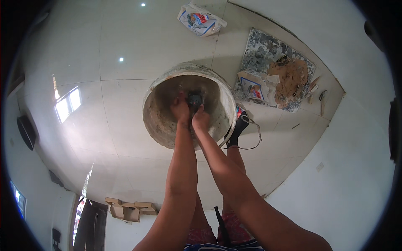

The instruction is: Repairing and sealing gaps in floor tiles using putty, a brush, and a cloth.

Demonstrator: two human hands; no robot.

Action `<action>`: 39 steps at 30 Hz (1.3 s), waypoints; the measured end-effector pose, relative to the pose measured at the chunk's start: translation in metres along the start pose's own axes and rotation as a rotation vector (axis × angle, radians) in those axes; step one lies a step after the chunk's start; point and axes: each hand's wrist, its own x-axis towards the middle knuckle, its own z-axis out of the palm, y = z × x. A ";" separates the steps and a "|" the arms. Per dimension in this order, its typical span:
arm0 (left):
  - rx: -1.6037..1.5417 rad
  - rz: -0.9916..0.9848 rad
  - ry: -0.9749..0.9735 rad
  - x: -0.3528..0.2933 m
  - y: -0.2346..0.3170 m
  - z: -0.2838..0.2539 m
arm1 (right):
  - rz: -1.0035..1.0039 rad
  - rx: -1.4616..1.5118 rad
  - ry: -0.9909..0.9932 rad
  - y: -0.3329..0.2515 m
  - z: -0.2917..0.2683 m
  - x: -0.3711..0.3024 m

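Note:
A large, mortar-crusted bucket (pixel 229 102) stands on the tiles in front of me, and both my arms reach down into it. Inside, a dark, rounded object (pixel 195 100) is between my hands; its shape hints at a power tool, though its lower part is hidden. My left hand (pixel 180 109) grips its left side with the fingers curled. Lower and to the right, my right hand (pixel 201 119) is closed round the near end. The bottom of the bucket is blurred and shadowed, so its contents cannot be told.
A stained board (pixel 261 48) at the right carries brown powder (pixel 291 79) and an opened white bag (pixel 253 88). Another bag (pixel 201 21) lies at the far side. A hammer-like tool (pixel 322 102) rests near the wall. My shoe (pixel 238 129) and a loose cord (pixel 260 136) are beside the bucket.

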 end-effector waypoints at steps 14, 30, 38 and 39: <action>0.111 -0.468 -0.304 0.026 0.036 0.000 | -0.573 -0.178 -0.089 0.016 -0.026 -0.027; -0.513 -0.657 -0.445 0.062 -0.051 -0.028 | 0.152 0.006 -0.555 0.056 0.023 0.017; -0.171 -0.328 -0.575 0.108 -0.035 -0.020 | -0.128 -0.044 -0.521 0.020 0.018 0.003; -0.302 -0.418 -0.801 0.099 -0.022 -0.020 | -0.121 -0.049 -0.517 0.017 0.007 -0.002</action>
